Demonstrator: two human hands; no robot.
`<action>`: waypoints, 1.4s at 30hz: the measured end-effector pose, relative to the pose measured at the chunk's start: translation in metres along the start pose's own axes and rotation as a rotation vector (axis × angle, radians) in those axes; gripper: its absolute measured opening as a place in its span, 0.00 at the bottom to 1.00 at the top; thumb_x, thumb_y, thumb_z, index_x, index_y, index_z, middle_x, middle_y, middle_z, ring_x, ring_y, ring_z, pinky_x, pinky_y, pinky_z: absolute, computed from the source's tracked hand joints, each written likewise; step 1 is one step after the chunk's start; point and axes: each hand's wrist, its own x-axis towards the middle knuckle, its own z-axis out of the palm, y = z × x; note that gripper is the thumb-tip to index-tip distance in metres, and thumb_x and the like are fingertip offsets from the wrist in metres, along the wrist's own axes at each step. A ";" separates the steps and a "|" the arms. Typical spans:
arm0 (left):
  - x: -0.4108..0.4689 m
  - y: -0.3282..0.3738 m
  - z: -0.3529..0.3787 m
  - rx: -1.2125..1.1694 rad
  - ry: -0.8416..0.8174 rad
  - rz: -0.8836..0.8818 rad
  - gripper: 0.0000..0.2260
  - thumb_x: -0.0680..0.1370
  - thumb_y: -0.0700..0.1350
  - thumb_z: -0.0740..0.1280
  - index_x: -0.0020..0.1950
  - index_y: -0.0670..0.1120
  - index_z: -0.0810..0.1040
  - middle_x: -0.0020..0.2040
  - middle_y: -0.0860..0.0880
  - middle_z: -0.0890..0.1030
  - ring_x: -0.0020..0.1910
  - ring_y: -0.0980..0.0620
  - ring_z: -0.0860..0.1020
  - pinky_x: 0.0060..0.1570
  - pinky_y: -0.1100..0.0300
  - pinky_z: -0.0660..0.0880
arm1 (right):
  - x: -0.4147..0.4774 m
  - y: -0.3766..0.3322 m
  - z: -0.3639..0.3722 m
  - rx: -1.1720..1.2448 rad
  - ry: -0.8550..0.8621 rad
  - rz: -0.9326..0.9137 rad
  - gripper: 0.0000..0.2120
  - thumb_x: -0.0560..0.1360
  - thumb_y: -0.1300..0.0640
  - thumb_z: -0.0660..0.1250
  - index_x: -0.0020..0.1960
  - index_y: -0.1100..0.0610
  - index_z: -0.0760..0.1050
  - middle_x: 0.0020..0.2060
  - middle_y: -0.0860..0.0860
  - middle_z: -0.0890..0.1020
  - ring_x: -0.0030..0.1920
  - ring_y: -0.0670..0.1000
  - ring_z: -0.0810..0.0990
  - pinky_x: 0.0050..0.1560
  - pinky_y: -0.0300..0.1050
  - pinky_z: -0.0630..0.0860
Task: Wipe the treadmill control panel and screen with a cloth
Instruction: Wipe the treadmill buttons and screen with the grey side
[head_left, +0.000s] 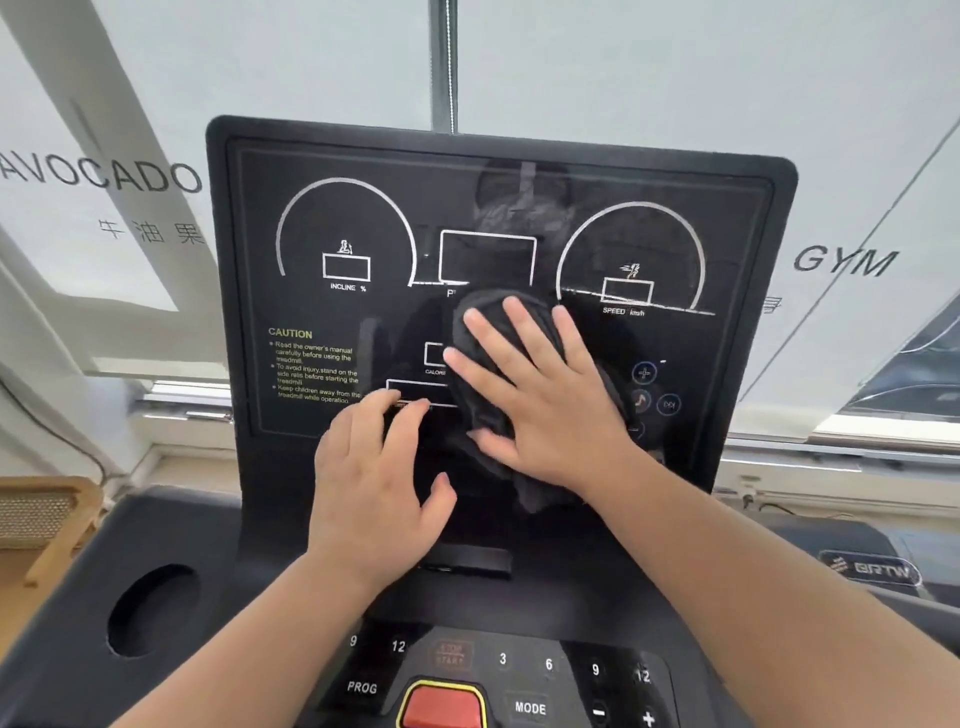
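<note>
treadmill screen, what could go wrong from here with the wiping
The right hand presses the cloth flat just beside the plus and music icons; a sweep to the right might trigger them if they are live. The left hand rests bare fingers on the lower screen, so it may leave fresh smudges there.

Right hand (540, 400) is flat, fingers splayed wide, pressing forward; left hand (376, 483) sits just lower, fingers loosely bent.

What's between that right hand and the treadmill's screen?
A dark cloth. The right hand presses it flat against the screen with straight fingers, seen in the head view.
</note>
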 end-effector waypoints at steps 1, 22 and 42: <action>0.001 0.002 0.002 0.002 -0.016 0.018 0.29 0.69 0.53 0.69 0.68 0.43 0.76 0.68 0.42 0.73 0.65 0.39 0.74 0.64 0.43 0.71 | -0.015 0.008 0.001 0.001 -0.001 -0.018 0.39 0.75 0.35 0.65 0.82 0.45 0.61 0.83 0.51 0.58 0.83 0.60 0.54 0.80 0.67 0.46; 0.002 -0.005 -0.002 0.006 -0.242 0.084 0.15 0.70 0.57 0.65 0.48 0.47 0.79 0.75 0.44 0.72 0.67 0.40 0.74 0.59 0.42 0.76 | 0.088 0.026 -0.024 -0.031 0.048 0.278 0.40 0.78 0.30 0.56 0.84 0.46 0.53 0.84 0.57 0.52 0.82 0.67 0.48 0.79 0.71 0.43; 0.000 -0.010 -0.005 -0.064 -0.271 0.077 0.17 0.71 0.58 0.64 0.52 0.49 0.80 0.76 0.47 0.70 0.66 0.42 0.75 0.59 0.42 0.77 | 0.093 0.019 -0.023 -0.037 0.053 0.390 0.37 0.79 0.31 0.55 0.84 0.45 0.53 0.84 0.53 0.52 0.83 0.65 0.48 0.79 0.72 0.43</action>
